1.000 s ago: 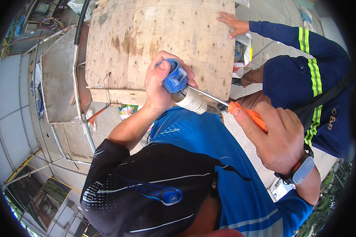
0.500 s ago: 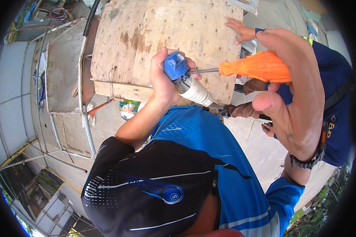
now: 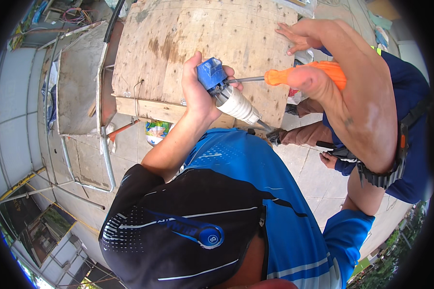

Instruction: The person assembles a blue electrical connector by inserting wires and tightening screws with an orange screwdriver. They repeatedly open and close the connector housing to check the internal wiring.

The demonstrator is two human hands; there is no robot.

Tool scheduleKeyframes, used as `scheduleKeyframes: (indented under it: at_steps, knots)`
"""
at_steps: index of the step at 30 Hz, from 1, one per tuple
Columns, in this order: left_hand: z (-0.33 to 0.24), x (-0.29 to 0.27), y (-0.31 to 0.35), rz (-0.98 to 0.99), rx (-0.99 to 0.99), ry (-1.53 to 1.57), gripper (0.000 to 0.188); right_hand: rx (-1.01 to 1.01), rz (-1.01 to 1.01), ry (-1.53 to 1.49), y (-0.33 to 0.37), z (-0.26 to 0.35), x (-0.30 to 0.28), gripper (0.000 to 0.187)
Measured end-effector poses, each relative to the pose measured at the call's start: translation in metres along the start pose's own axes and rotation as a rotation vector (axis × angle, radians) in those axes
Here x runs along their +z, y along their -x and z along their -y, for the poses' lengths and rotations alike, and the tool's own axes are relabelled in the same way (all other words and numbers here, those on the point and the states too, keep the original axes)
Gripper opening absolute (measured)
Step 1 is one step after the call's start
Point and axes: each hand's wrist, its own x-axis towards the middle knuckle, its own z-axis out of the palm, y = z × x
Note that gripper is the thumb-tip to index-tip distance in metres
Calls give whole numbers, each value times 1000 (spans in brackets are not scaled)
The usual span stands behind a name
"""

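My left hand (image 3: 197, 98) is closed round a blue industrial plug (image 3: 211, 73), the thumb on its near side and fingertips showing past its far side. A ribbed white sleeve (image 3: 237, 108) hangs off the plug's lower end, tilted down to the right, and a dark cable (image 3: 264, 126) leaves its tip. Grey wires or metal parts show where sleeve and plug meet. Wrapped round an orange screwdriver handle (image 3: 279, 77) is my right hand (image 3: 354, 91). The screwdriver's shaft points left and its tip meets the plug's side near that joint; the exact contact is too small to tell.
Ahead is a stained plywood top (image 3: 178, 38). At the right, a co-worker in dark blue rests a hand (image 3: 295, 39) on its edge. A metal-framed cart (image 3: 79, 86) stands left, and a colourful bucket (image 3: 156, 131) sits below the plywood's front edge.
My right hand has turned over the screwdriver handle, its thumb now across the orange grip. The plug has shifted slightly up and left; my left hand keeps its hold.
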Motion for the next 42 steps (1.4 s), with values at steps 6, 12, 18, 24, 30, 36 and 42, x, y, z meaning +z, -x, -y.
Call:
scheduleKeyframes:
  at_steps: [6,12,18,24,30,36,42]
  knots:
    - [0,-4,0,27,1,39,50,-360,14,257,-12,-14,-7,19]
    - [4,1,-4,22,-59,54,47,-60,-57,144,-18,22,-13,27]
    - [4,-6,-3,24,-23,70,45,-26,-455,425,-22,19,39,13]
    - [2,-6,-1,47,-7,57,52,-284,22,23,-3,-19,-13,13]
    - [2,-3,-3,69,-22,53,52,-273,121,32,8,-18,-34,15]
    - [2,-1,-1,62,3,35,52,-229,99,-82,11,-21,-21,15]
    - [1,1,-1,68,10,35,51,-191,69,-132,13,-25,-14,15]
